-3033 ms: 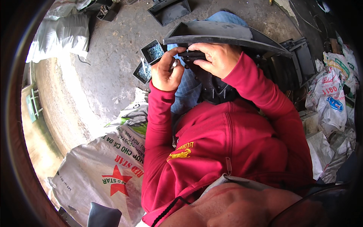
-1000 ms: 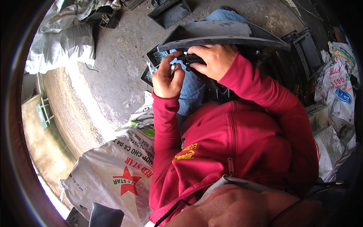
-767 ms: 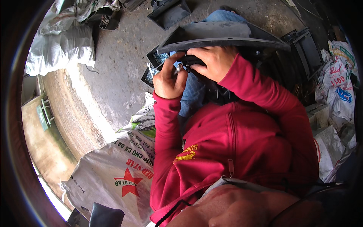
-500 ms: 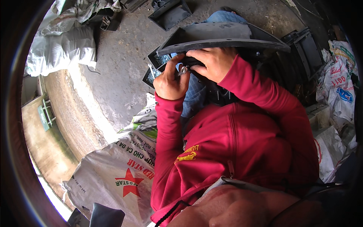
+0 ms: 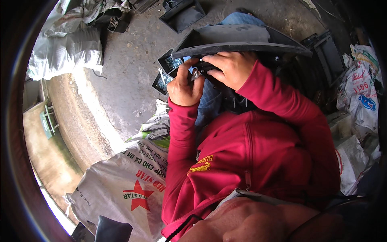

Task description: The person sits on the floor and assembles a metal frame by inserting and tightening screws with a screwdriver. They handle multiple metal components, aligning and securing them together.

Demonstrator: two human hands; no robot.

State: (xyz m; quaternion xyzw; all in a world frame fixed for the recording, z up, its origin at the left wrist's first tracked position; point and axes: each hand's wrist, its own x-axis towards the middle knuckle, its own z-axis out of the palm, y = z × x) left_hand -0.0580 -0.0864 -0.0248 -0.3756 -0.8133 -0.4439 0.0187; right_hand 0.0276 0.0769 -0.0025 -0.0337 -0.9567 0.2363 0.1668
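A black tray-like metal part point(image 5: 242, 49) with a curved rim rests tilted over my jeans-clad legs point(image 5: 207, 103). My left hand point(image 5: 184, 89) is closed around a shiny silver wrench point(image 5: 195, 74), whose rounded end shows between thumb and index finger. That index finger reaches up to the underside of the rim. Beside it, my right hand point(image 5: 233, 69) grips the part's near edge, thumb and fingers bent toward a small bright fastener point(image 5: 200, 60). A second silver wrench end point(image 5: 161, 72) shows left of my left hand; whether it belongs to the same tool, I cannot tell.
Small black boxes point(image 5: 158, 89) of shiny screws stand left of my hands. Another black metal tray point(image 5: 183, 17) lies farther off on the concrete floor point(image 5: 125, 76). More black parts point(image 5: 328, 56) and white sacks point(image 5: 360, 86) are on the right; a printed sack point(image 5: 109, 193) lies at lower left.
Both hands and the black metal part have shifted slightly to the right. The grip of each hand looks the same.
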